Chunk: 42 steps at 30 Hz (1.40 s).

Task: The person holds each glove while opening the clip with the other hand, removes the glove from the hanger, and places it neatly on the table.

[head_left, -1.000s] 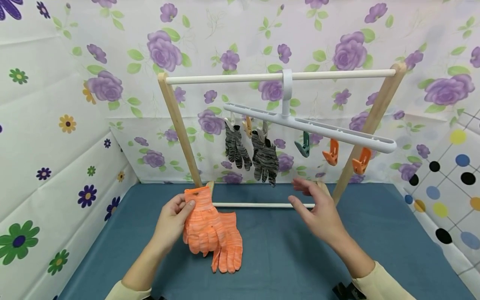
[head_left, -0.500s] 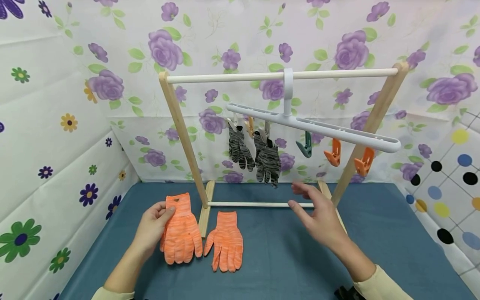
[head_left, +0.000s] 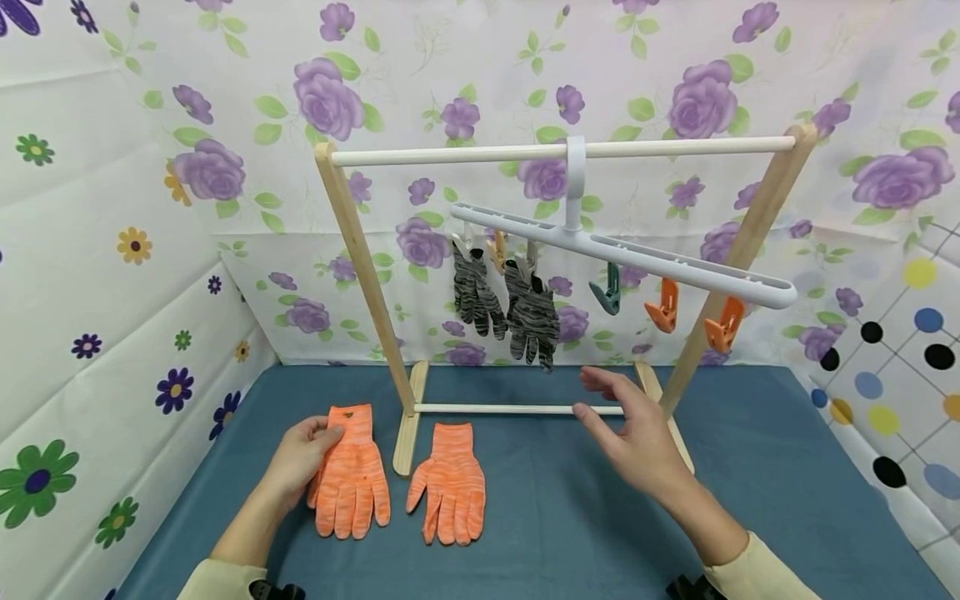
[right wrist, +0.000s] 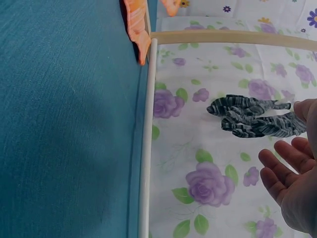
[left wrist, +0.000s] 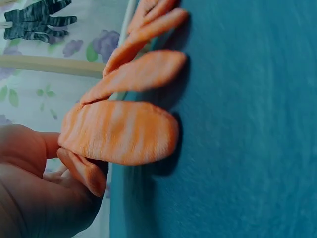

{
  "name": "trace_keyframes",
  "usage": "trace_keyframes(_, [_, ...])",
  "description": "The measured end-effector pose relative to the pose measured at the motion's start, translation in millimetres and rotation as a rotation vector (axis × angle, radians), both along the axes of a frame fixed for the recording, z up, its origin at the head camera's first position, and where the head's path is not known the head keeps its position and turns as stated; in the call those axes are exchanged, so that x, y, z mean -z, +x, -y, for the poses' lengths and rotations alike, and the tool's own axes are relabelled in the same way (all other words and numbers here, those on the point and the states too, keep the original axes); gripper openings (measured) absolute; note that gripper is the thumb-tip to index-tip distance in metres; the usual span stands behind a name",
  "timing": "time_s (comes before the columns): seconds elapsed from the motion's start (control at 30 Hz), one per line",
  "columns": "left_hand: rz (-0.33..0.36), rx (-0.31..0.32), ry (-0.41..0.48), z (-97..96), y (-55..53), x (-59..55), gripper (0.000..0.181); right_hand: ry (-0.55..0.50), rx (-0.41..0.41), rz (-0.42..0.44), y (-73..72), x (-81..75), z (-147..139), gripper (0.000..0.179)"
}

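My left hand pinches an orange knit glove by the side of its cuff. This glove lies low over the blue table, fingers toward me; in the left wrist view its fingertips are right at the cloth. Just to its right, a second orange glove lies flat. My right hand is held in the air with fingers spread loosely and nothing in it. Behind it, two grey-and-black gloves hang from clips on a white hanger.
A wooden rack with a white top rod carries the hanger. On the hanger's right half hang a green clip and two orange clips. A lower white rod spans the rack's feet. Flowered cloth walls surround the table.
My left hand has moved left and down with its orange glove, away from the second glove it had overlapped. The right hand has barely moved.
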<state>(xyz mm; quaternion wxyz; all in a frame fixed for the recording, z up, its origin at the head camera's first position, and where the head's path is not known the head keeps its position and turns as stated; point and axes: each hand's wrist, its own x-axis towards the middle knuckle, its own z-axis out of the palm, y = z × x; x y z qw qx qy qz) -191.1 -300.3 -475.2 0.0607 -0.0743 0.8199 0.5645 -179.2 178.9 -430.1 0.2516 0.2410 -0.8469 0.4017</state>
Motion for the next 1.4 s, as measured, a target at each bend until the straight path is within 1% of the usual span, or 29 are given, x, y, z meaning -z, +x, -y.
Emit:
trace_keyframes(0.07, [-0.004,0.004,-0.053,2.0,-1.5,4.2,0.043,-0.001,-0.003,0.0,0.4,0.3,1.0,0.053])
trace_keyframes(0.13, [-0.018,0.008,-0.134,3.2,-2.6,7.8,0.043,-0.005,-0.006,0.0,1.0,0.0,2.1,0.053])
trace_keyframes(0.3, [-0.077,0.035,-0.324,2.6,-3.8,13.0,0.041,-0.005,-0.007,0.002,1.7,-0.3,3.6,0.052])
trace_keyframes(0.43, [-0.136,0.049,-0.437,0.8,-5.7,14.4,0.04,0.005,-0.006,0.005,2.5,0.0,4.2,0.052])
trace_keyframes(0.53, [-0.158,0.049,-0.501,-0.7,-6.5,15.0,0.043,0.021,-0.004,0.006,3.0,0.5,4.3,0.053])
trace_keyframes(0.67, [-0.153,0.04,-0.539,-3.1,-6.2,15.2,0.048,0.054,-0.005,-0.007,3.5,1.1,4.4,0.053])
trace_keyframes(0.83, [-0.134,0.024,-0.587,-6.3,-5.1,14.0,0.06,0.089,-0.012,-0.024,5.5,2.4,3.8,0.055])
trace_keyframes(0.9, [-0.127,0.016,-0.61,-7.7,-4.2,12.9,0.064,0.103,-0.016,-0.027,6.4,2.9,3.7,0.055])
trace_keyframes(1.0, [-0.135,0.003,-0.632,-9.0,-3.4,9.7,0.068,0.119,-0.02,-0.035,7.5,2.4,3.8,0.057])
trace_keyframes(1.1, [-0.163,-0.009,-0.648,-9.7,-1.5,4.8,0.067,0.123,-0.023,-0.039,8.6,1.1,4.2,0.058])
trace_keyframes(1.23, [-0.225,-0.018,-0.668,-12.1,0.6,-2.1,0.067,0.12,-0.022,-0.041,10.1,-1.9,4.7,0.059])
trace_keyframes(1.33, [-0.27,-0.021,-0.675,-18.1,1.2,-9.1,0.067,0.112,-0.023,-0.046,10.4,-5.2,5.7,0.058])
trace_keyframes(1.4, [-0.293,-0.023,-0.669,-24.9,2.6,-15.9,0.066,0.109,-0.021,-0.054,10.3,-7.9,7.0,0.058])
